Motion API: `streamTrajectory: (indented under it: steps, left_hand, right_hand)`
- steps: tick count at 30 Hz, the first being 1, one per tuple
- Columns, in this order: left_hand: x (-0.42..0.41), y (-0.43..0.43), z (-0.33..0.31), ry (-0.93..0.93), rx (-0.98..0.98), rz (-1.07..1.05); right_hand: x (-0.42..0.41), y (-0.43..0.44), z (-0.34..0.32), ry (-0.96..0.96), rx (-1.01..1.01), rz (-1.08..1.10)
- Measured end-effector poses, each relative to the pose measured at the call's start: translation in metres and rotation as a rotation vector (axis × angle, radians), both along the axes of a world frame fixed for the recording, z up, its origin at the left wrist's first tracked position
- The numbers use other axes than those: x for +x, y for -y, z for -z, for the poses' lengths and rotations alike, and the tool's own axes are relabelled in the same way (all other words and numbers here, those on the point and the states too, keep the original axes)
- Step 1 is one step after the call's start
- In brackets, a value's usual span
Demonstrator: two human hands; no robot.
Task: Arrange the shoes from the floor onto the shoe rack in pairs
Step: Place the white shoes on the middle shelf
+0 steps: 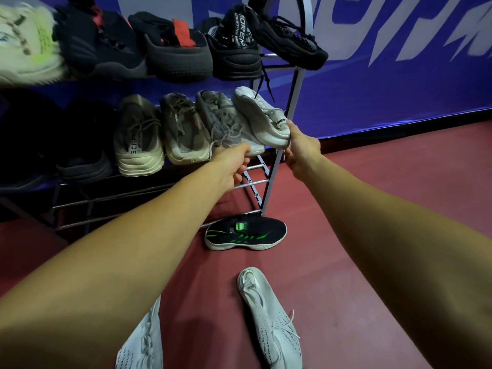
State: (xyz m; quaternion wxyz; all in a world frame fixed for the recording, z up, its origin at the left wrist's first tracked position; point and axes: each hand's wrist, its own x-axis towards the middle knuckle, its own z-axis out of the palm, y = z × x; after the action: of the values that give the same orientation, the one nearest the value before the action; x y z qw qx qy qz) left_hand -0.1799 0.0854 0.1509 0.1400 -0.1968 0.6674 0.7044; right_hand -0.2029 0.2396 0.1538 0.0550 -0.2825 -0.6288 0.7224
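Note:
The metal shoe rack (291,102) stands against the blue wall. At the right end of its middle shelf lie a grey-white sneaker (223,119) and a white sneaker (262,115), side by side, heels toward me. My left hand (233,166) grips the heel of the grey-white one. My right hand (302,147) holds the heel of the white one. On the floor lie a black sneaker with green stripes (246,233), a white knit sneaker (271,318) and another white knit sneaker (142,342), partly hidden by my left arm.
The top shelf holds several black shoes (175,49) and a pale yellow-green one (29,41) at the left. Two beige sneakers (138,139) and dark shoes (80,145) fill the rest of the middle shelf. The lower rails (250,182) are bare. Red floor (372,182) spreads to the right.

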Motion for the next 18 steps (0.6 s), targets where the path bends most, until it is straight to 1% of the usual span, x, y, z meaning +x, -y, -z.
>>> streamTrajectory:
  steps: [5, 12, 16, 18]
  left_hand:
    - [0.005, 0.009, 0.003, -0.011, -0.004, 0.074]
    - [0.019, 0.023, 0.009, -0.070, -0.058, 0.070]
    - [0.032, 0.027, 0.018, -0.106, -0.136, 0.136]
    - [0.040, 0.026, 0.031, -0.118, -0.211, 0.205]
  right_hand:
    - [0.015, -0.002, 0.000, 0.006, 0.056, -0.086]
    - [0.038, -0.003, -0.002, 0.029, 0.352, -0.186]
    - [0.057, 0.002, 0.006, 0.012, 0.575, -0.395]
    - [0.062, 0.005, 0.015, 0.048, 0.669, -0.534]
